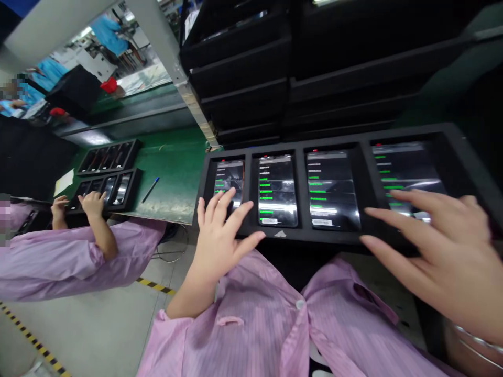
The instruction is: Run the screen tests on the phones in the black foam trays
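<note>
A black tray (pixel 280 235) holds several phones in separate compartments, their dark screens lit with green and white lines of text. My left hand (pixel 220 230) is spread over the leftmost phone (pixel 236 170), fingertips on or just above its lower part. Beside it lie a second phone (pixel 277 183) and a third phone (pixel 332 186), both uncovered. Over the lower part of the rightmost phone (pixel 408 165) hovers my right hand (pixel 444 241), fingers apart and holding nothing. Whether either hand touches glass cannot be made out.
Stacked black trays (pixel 243 78) rise behind. At the left, a person in a pink sleeve (pixel 78 256) works at a smaller phone tray (pixel 135 191) on the green table (pixel 168 173). A pen (pixel 150 189) lies nearby, and a metal post (pixel 173 57) stands beyond.
</note>
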A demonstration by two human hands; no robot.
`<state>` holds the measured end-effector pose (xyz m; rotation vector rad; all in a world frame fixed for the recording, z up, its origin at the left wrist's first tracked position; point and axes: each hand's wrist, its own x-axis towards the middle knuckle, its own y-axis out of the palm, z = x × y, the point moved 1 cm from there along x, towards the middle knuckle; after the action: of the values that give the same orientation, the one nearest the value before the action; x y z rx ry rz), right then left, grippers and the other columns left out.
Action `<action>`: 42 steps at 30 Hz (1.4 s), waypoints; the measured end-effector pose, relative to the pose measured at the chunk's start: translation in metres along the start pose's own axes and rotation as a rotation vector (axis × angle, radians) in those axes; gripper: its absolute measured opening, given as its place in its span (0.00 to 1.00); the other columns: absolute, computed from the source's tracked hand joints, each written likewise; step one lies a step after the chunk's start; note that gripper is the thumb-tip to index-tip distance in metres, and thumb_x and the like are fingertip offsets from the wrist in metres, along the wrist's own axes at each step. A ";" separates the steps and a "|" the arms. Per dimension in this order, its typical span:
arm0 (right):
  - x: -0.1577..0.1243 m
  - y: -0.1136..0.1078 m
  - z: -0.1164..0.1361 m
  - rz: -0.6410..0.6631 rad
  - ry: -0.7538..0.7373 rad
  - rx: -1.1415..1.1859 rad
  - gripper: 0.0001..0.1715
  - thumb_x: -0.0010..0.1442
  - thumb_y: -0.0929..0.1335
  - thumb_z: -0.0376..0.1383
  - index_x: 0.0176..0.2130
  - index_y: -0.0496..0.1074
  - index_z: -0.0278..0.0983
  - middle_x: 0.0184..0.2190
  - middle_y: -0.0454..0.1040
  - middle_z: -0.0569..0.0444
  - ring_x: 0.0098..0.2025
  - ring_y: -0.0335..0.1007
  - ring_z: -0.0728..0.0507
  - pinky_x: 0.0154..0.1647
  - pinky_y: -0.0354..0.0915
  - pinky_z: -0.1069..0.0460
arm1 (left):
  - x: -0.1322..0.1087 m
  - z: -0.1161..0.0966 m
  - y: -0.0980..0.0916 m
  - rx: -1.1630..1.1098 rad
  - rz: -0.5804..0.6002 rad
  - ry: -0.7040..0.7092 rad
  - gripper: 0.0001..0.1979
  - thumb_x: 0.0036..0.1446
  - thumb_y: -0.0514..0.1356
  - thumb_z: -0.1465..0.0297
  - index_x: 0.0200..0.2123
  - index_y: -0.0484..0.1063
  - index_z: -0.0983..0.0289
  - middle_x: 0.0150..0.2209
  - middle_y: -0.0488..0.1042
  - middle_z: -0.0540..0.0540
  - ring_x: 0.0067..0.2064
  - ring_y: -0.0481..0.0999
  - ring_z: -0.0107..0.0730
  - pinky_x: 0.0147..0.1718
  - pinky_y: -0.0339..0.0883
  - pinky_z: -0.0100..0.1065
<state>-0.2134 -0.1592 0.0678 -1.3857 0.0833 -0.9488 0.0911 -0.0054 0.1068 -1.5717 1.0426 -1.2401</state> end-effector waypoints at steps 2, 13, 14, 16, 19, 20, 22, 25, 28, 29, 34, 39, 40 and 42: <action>0.011 -0.002 0.015 0.066 -0.022 -0.012 0.35 0.74 0.54 0.57 0.51 0.74 0.36 0.58 0.64 0.36 0.58 0.64 0.22 0.62 0.52 0.19 | 0.008 -0.013 -0.001 0.014 0.099 0.060 0.32 0.62 0.58 0.44 0.62 0.69 0.54 0.70 0.59 0.64 0.68 0.61 0.59 0.68 0.45 0.68; 0.052 0.020 -0.009 0.135 0.090 -0.133 0.49 0.68 0.49 0.67 0.54 0.77 0.37 0.57 0.63 0.30 0.55 0.64 0.14 0.50 0.54 0.12 | 0.079 -0.007 0.014 0.123 0.289 -0.023 0.35 0.59 0.58 0.41 0.64 0.69 0.51 0.69 0.58 0.66 0.67 0.61 0.70 0.64 0.47 0.75; 0.054 0.021 -0.009 0.123 0.090 -0.127 0.48 0.69 0.50 0.67 0.53 0.77 0.37 0.58 0.63 0.30 0.55 0.64 0.14 0.51 0.54 0.12 | 0.083 -0.006 0.014 0.116 0.292 -0.032 0.34 0.59 0.59 0.41 0.64 0.70 0.50 0.70 0.58 0.66 0.68 0.60 0.69 0.65 0.47 0.75; 0.055 0.018 -0.003 0.084 0.082 -0.097 0.46 0.71 0.51 0.65 0.53 0.76 0.35 0.60 0.61 0.28 0.59 0.61 0.14 0.54 0.52 0.12 | 0.083 -0.006 0.013 0.096 0.257 -0.037 0.34 0.60 0.59 0.42 0.64 0.69 0.50 0.71 0.55 0.66 0.69 0.59 0.68 0.65 0.45 0.75; 0.050 0.012 0.013 0.028 0.036 0.002 0.38 0.74 0.53 0.59 0.58 0.71 0.34 0.65 0.58 0.31 0.67 0.54 0.18 0.61 0.48 0.15 | 0.072 -0.005 0.010 0.067 0.115 -0.017 0.36 0.59 0.59 0.42 0.66 0.66 0.50 0.73 0.52 0.65 0.71 0.56 0.64 0.67 0.42 0.74; 0.049 0.012 0.018 0.029 0.009 0.042 0.36 0.75 0.54 0.58 0.60 0.68 0.35 0.65 0.59 0.33 0.68 0.53 0.20 0.64 0.46 0.16 | 0.066 -0.004 0.009 0.056 0.076 -0.008 0.36 0.59 0.60 0.42 0.66 0.66 0.51 0.73 0.52 0.64 0.71 0.56 0.63 0.67 0.41 0.74; 0.045 0.013 0.027 0.059 -0.043 0.110 0.33 0.77 0.54 0.56 0.64 0.63 0.36 0.64 0.63 0.38 0.68 0.55 0.24 0.67 0.44 0.19 | 0.056 -0.002 0.010 0.030 0.045 0.010 0.35 0.61 0.59 0.43 0.65 0.67 0.54 0.71 0.56 0.64 0.71 0.56 0.61 0.68 0.42 0.72; 0.042 0.021 0.034 0.077 -0.069 0.135 0.32 0.77 0.55 0.53 0.65 0.60 0.34 0.61 0.68 0.41 0.67 0.58 0.28 0.69 0.45 0.24 | 0.049 0.000 0.014 0.007 0.051 0.029 0.32 0.63 0.58 0.45 0.63 0.69 0.57 0.70 0.59 0.64 0.72 0.54 0.60 0.69 0.43 0.69; 0.042 0.026 0.036 0.054 -0.065 0.106 0.30 0.77 0.56 0.51 0.64 0.62 0.32 0.60 0.69 0.41 0.67 0.58 0.28 0.70 0.46 0.27 | 0.050 -0.001 0.017 0.005 0.093 0.036 0.34 0.62 0.59 0.45 0.64 0.67 0.57 0.71 0.58 0.62 0.73 0.50 0.61 0.70 0.40 0.69; 0.042 0.027 0.036 0.052 -0.066 0.099 0.30 0.77 0.56 0.51 0.64 0.62 0.32 0.60 0.69 0.41 0.67 0.59 0.28 0.70 0.47 0.27 | 0.052 -0.001 0.018 0.000 0.123 0.027 0.35 0.62 0.59 0.44 0.65 0.66 0.57 0.72 0.56 0.63 0.74 0.48 0.62 0.70 0.41 0.69; 0.044 0.025 0.039 0.086 -0.089 0.042 0.30 0.78 0.55 0.50 0.62 0.63 0.30 0.62 0.68 0.40 0.67 0.57 0.28 0.69 0.47 0.27 | 0.058 -0.001 0.019 -0.017 0.260 -0.018 0.40 0.61 0.56 0.41 0.69 0.61 0.56 0.76 0.46 0.62 0.76 0.36 0.65 0.69 0.43 0.70; 0.047 0.026 0.040 0.128 -0.094 -0.013 0.32 0.77 0.55 0.51 0.63 0.64 0.29 0.65 0.63 0.38 0.69 0.54 0.28 0.70 0.47 0.27 | 0.060 0.001 0.021 0.012 0.247 -0.011 0.40 0.62 0.56 0.41 0.70 0.60 0.56 0.76 0.46 0.62 0.76 0.36 0.66 0.69 0.42 0.71; 0.048 0.027 0.040 0.138 -0.096 -0.012 0.32 0.77 0.56 0.51 0.63 0.64 0.30 0.65 0.64 0.38 0.69 0.54 0.29 0.71 0.46 0.27 | 0.061 0.001 0.022 0.017 0.239 -0.007 0.39 0.62 0.56 0.42 0.69 0.60 0.56 0.75 0.46 0.62 0.76 0.37 0.67 0.69 0.42 0.72; 0.050 0.027 0.040 0.161 -0.094 0.000 0.31 0.77 0.57 0.51 0.64 0.64 0.31 0.64 0.65 0.39 0.69 0.54 0.30 0.71 0.45 0.27 | 0.062 0.001 0.024 0.024 0.226 0.007 0.37 0.62 0.56 0.43 0.68 0.63 0.56 0.75 0.48 0.63 0.75 0.38 0.69 0.68 0.43 0.73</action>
<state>-0.1450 -0.1611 0.0778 -1.3998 0.1228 -0.7493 0.0999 -0.0715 0.1003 -1.3899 1.1707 -1.1005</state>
